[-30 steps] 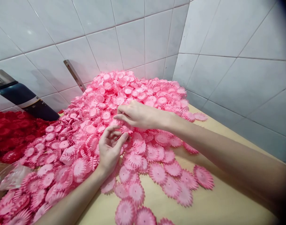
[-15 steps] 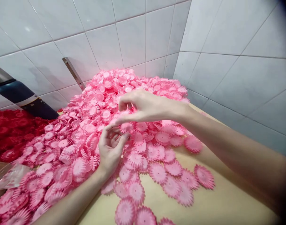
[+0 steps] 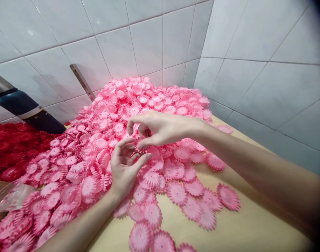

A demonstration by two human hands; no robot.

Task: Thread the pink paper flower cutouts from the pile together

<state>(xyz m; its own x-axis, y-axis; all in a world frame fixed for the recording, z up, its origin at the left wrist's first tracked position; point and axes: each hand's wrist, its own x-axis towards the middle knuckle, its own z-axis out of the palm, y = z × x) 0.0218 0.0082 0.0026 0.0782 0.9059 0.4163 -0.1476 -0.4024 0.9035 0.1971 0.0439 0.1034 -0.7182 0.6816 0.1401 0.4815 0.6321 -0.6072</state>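
A large heap of pink flower-shaped discs [image 3: 118, 127] with fringed edges lies under and around both hands. My left hand [image 3: 124, 168] is palm up above the heap, its fingers curved and the thumb apart from them. My right hand [image 3: 160, 129] arches just over it, fingers bent and thumb apart. Between the right thumb and the left fingertips shows a pink fringed disc [image 3: 138, 142]; whether either hand touches it I cannot tell. Loose discs [image 3: 177, 193] lie overlapping on the yellowish tabletop [image 3: 244, 231] in front of the heap.
A dark blue bottle [image 3: 26, 108] with a metal top leans at the left, beside a pile of red discs [image 3: 15, 150]. Clear plastic [image 3: 15, 199] lies at the left edge. A metal strip [image 3: 82, 82] stands against the tiled wall [image 3: 146, 42]. Another tiled wall [image 3: 254, 84] borders the right.
My right hand has come slightly down and left, its thumb drawing nearer the disc. My left thumb has swung outward, away from its fingers. The heap looks the same.
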